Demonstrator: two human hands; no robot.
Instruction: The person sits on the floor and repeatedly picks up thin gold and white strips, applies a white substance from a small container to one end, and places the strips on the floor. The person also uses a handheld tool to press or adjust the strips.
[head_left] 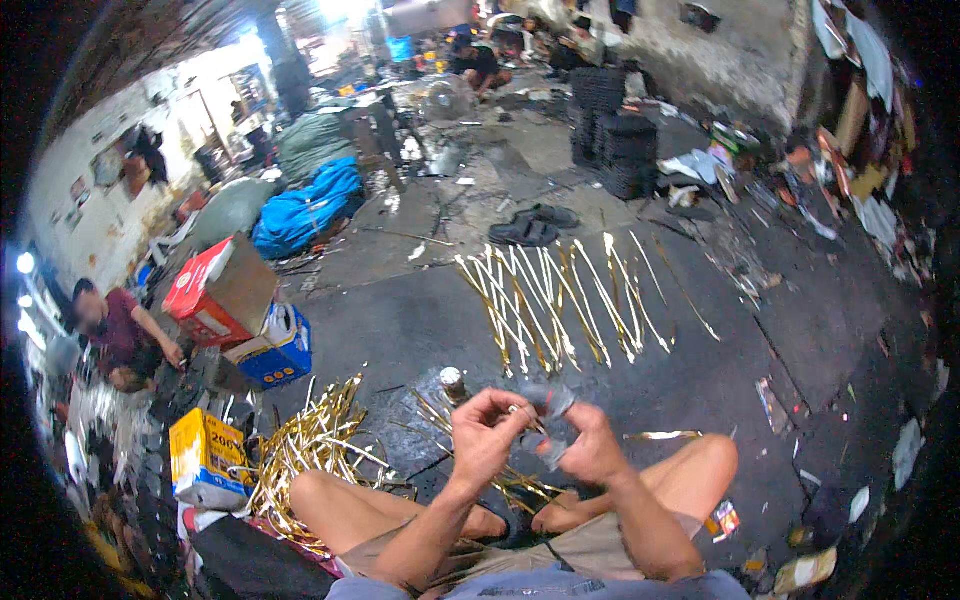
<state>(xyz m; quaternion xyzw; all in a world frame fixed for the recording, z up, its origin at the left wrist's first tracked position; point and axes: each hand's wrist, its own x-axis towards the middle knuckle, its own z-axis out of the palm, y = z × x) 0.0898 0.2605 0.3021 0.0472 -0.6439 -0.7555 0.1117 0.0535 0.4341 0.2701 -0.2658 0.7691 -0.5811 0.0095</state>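
In front of my crossed legs, my left hand is closed, its thumb and forefinger pinching a small pale-gold piece too small to make out. Close beside it, my right hand is curled around a greyish, shiny, crumpled-looking thing with a touch of red; its kind is unclear. The two hands nearly meet. Below them, gold strips lie between my shins. A short upright metal cylinder with a pale top stands just beyond my left hand. To its left is a tangled heap of shiny gold strips.
Gold and white strips lie criss-crossed in a row on the dark mat ahead, with black sandals behind. Boxes stand at left, near a seated person. Black stacks and a blue bundle are farther back.
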